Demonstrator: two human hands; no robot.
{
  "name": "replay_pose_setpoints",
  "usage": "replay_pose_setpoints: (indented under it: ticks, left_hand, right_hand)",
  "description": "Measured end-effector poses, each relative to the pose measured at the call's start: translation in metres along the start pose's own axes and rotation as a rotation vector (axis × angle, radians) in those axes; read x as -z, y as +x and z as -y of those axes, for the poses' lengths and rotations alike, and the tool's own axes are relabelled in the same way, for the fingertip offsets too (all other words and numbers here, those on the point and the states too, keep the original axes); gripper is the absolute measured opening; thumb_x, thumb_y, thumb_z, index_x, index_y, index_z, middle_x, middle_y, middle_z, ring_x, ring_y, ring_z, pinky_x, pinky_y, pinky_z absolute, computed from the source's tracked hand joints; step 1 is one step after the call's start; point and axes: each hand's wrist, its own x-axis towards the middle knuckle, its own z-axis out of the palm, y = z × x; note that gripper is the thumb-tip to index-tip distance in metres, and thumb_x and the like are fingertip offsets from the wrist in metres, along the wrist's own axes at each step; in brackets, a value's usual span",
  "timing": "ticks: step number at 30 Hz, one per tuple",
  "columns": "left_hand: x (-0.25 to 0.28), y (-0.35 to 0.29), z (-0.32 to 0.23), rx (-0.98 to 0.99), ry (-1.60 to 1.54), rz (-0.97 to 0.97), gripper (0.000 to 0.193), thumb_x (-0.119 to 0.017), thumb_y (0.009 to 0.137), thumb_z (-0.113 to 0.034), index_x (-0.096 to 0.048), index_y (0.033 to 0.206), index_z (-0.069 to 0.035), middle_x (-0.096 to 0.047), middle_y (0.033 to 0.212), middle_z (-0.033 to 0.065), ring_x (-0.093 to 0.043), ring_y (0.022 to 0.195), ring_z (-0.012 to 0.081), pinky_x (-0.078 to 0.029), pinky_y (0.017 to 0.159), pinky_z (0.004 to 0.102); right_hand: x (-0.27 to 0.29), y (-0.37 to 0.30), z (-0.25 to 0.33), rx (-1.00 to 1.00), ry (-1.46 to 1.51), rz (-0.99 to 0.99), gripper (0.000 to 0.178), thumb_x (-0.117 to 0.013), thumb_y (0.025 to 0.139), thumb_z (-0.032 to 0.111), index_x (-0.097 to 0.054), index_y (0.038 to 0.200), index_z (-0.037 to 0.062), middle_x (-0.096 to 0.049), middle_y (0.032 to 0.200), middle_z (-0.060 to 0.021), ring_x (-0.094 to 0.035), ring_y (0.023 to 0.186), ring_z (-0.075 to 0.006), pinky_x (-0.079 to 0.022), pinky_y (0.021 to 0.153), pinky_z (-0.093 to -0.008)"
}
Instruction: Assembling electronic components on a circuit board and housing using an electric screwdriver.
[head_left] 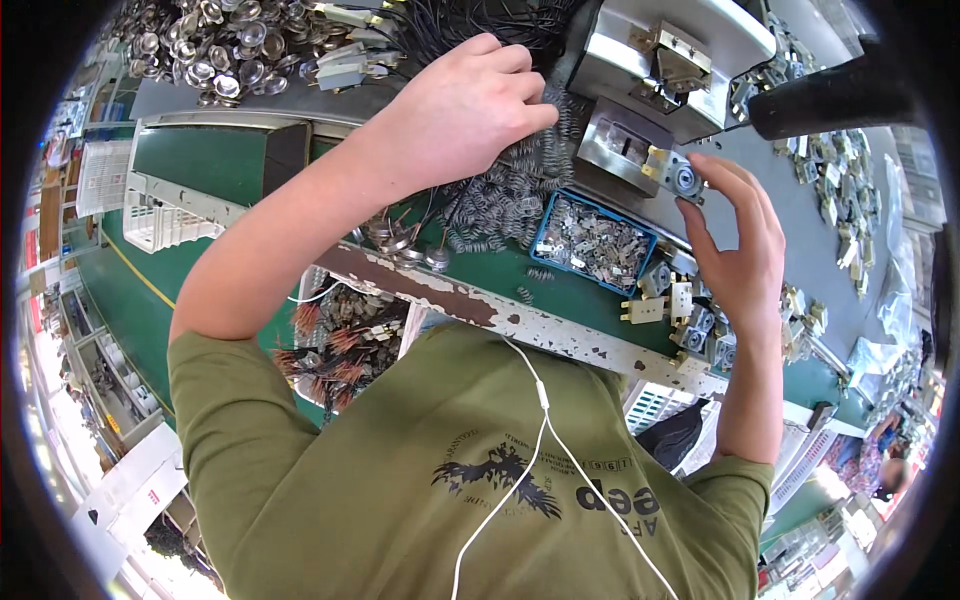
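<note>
My right hand point(745, 235) pinches a small thermostat-like part point(680, 178), a grey block with a round ringed face and a cream end, between thumb and fingers. The part is beside a metal fixture point(622, 145) under a small bench press point(672, 65). Up and to the left, my left hand point(475, 105) is closed, fingers curled down near the black wires point(430, 35) and a heap of coil springs point(500, 205). Whatever its fingertips hold, if anything, is hidden.
A blue tray point(545, 230) of small metal pieces stands near the front edge. Round metal caps point(225, 55) are piled at far left. More blocks point(690, 315) lie beneath my right hand, and others point(835, 190) at right. A black bar point(835, 95) juts in at upper right.
</note>
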Motion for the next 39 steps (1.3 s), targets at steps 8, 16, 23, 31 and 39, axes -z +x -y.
replay_pose_setpoints:
  ticks: [8, 16, 23, 31, 39]
  left_hand:
    - [0.029, 0.006, 0.005, 0.181, -0.339, -0.061, 0.013, -0.068, 0.091, -0.014, -0.068, 0.103, -0.009, -0.065, 0.092, 0.0059, -0.066, 0.087, 0.0228, -0.051, 0.078, 0.0368]
    - [0.035, -0.004, 0.014, 0.643, -1.666, -0.029, 0.029, -0.055, 0.099, -0.004, -0.051, 0.127, -0.002, -0.068, 0.099, 0.0092, -0.066, 0.077, 0.0141, -0.049, 0.065, 0.0247]
    - [0.037, 0.003, 0.009, 0.644, -2.194, -0.109, 0.034, -0.051, 0.097, -0.006, -0.053, 0.129, 0.003, -0.057, 0.09, 0.0042, -0.052, 0.071, 0.01, -0.041, 0.061, 0.0224]
    - [0.063, 0.002, 0.023, 0.811, -1.839, 0.037, 0.031, -0.048, 0.1, -0.008, -0.057, 0.128, 0.002, -0.048, 0.082, -0.0037, -0.042, 0.066, 0.0041, -0.033, 0.057, 0.0186]
    - [0.078, -0.008, 0.019, 0.84, -1.615, -0.072, 0.024, -0.055, 0.106, -0.012, -0.06, 0.125, 0.001, -0.066, 0.101, 0.0074, -0.067, 0.087, 0.0176, -0.053, 0.073, 0.0305]
  right_hand:
    - [-0.034, 0.016, -0.006, -0.002, -0.034, 0.087, 0.034, -0.075, 0.086, 0.0, -0.069, 0.119, 0.0077, -0.073, 0.12, -0.0111, -0.07, 0.108, -0.0321, -0.055, 0.092, -0.0403]
    - [-0.05, 0.015, -0.006, -0.01, -0.165, 0.046, 0.027, -0.072, 0.09, 0.001, -0.073, 0.116, 0.0083, -0.073, 0.118, -0.0111, -0.07, 0.105, -0.0315, -0.055, 0.091, -0.0403]
    - [-0.055, 0.02, 0.061, 0.193, 0.022, 0.148, 0.039, -0.069, 0.076, -0.007, -0.075, 0.112, 0.0075, -0.072, 0.115, -0.0106, -0.069, 0.1, -0.0297, -0.055, 0.086, -0.0409]
    - [-0.115, 0.034, 0.097, 0.276, -0.132, 0.368, 0.016, -0.063, 0.079, 0.013, -0.066, 0.095, 0.0126, -0.054, 0.085, -0.005, -0.059, 0.086, -0.022, -0.048, 0.075, -0.0353]
    - [-0.074, 0.04, 0.071, 0.156, 0.315, 0.307, 0.026, -0.061, 0.083, -0.007, -0.066, 0.105, 0.0053, -0.072, 0.104, -0.0143, -0.07, 0.1, -0.0279, -0.056, 0.085, -0.0406]
